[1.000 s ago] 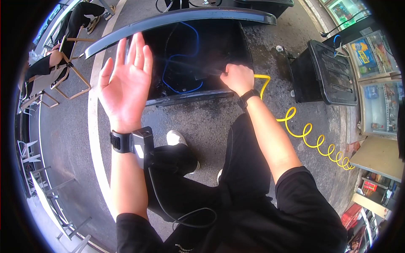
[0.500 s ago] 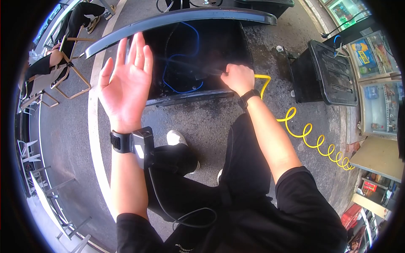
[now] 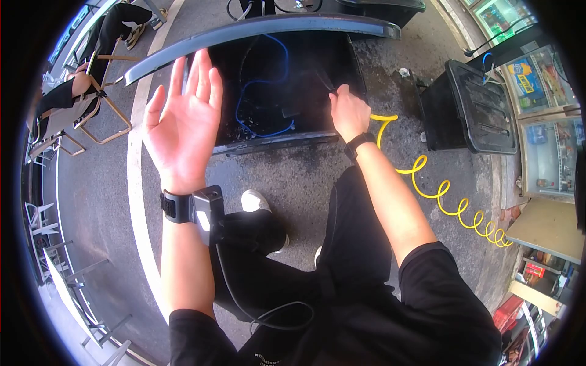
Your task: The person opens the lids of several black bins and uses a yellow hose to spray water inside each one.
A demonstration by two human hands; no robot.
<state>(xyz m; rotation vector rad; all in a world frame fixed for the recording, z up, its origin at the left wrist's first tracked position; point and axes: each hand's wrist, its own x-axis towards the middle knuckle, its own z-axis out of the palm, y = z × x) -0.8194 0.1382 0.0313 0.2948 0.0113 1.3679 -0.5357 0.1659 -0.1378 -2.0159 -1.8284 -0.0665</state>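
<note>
My left hand (image 3: 186,125) is palm up with the fingers stretched and apart. Its fingertips reach the lower edge of a long, dark, curved panel (image 3: 262,29) with a bluish sheen, which spans the space ahead. My right hand (image 3: 350,114) is closed around an air blow gun (image 3: 325,79); its thin dark nozzle points up and left, toward the panel, while the grip is mostly hidden by my fingers. From behind this hand runs a yellow coiled hose (image 3: 448,194). Below the panel lies a black, wet-looking surface (image 3: 262,104) crossed by a blue cord (image 3: 244,97).
To the right stands a lidded black bin (image 3: 482,107) beside glass-door coolers (image 3: 540,79). A person in dark clothes sits on a folding chair (image 3: 76,113) at the upper left. A white line (image 3: 135,183) marks the asphalt. A device (image 3: 207,213) is strapped to my left wrist.
My right hand has turned the air blow gun, its nozzle swinging from pointing left to pointing more upward, and the faint spray has faded. The left hand has barely moved.
</note>
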